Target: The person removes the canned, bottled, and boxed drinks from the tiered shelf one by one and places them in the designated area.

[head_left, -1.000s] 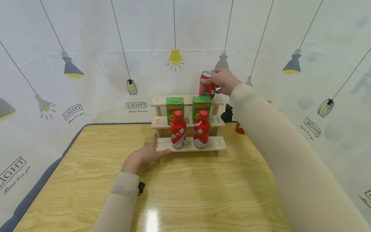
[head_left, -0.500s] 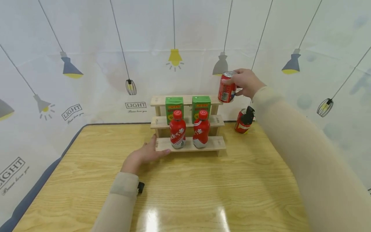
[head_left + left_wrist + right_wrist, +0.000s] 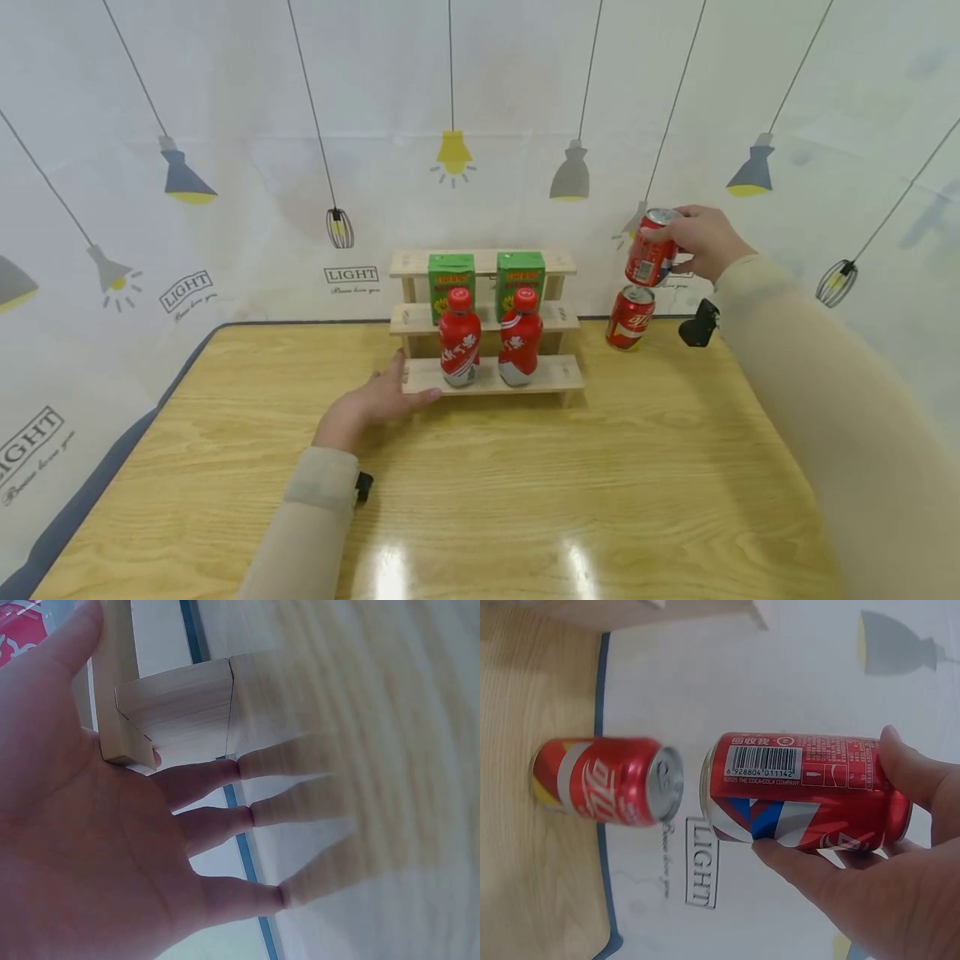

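My right hand (image 3: 708, 237) grips a red Coca-Cola can (image 3: 802, 791) near its top, fingers on one side and thumb on the other. That can hangs in the air over a second Coca-Cola can (image 3: 630, 317), which stands upright on the table; a narrow gap between them shows in the right wrist view. At the lowest step of a small wooden three-step shelf (image 3: 555, 374), my left hand (image 3: 378, 398) touches the left corner. Its thumb lies along the front edge, and several fingers (image 3: 240, 900) reach out straight and spread, tips on the table.
Two red bottles (image 3: 460, 340) with red caps stand on the lowest step. Behind them, two green drink cartons (image 3: 521, 275) stand on the middle step. The wooden table (image 3: 480, 475) ends at a lamp-printed backdrop (image 3: 262, 208) close behind the shelf and cans.
My right hand has carried the can from above the shelf's top step rightward, then lower, to over the standing can. The left hand stays at the shelf corner.
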The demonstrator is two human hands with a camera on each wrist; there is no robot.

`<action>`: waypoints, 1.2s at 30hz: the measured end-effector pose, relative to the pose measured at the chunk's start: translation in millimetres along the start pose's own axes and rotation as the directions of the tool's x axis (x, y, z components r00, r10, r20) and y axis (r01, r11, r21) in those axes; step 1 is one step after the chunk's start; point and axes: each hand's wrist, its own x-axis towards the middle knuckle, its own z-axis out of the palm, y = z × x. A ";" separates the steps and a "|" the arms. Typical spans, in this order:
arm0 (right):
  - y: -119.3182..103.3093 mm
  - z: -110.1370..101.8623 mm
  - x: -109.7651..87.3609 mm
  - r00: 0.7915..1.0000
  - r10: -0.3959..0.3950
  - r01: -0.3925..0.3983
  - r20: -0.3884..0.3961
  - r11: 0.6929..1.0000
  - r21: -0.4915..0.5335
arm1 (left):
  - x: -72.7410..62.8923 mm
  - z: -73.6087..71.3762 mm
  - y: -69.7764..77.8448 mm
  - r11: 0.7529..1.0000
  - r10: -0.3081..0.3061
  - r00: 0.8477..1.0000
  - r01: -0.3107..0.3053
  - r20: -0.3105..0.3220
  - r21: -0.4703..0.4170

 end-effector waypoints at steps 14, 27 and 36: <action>54.6 -40.8 10.8 0.992 -0.004 0.004 -0.125 1.000 -0.002 | -1.0 0.2 -2.0 1.000 0.010 1.000 -0.010 -0.014 -0.001; 117.0 -44.0 24.5 0.988 0.067 -0.061 -0.141 0.997 0.049 | 0.0 -0.1 -3.3 1.000 0.021 1.000 -0.021 -0.009 -0.017; 143.5 -38.4 29.8 0.986 0.066 -0.064 -0.153 0.998 0.014 | -2.5 -1.5 -4.5 1.000 0.009 1.000 -0.010 -0.016 -0.020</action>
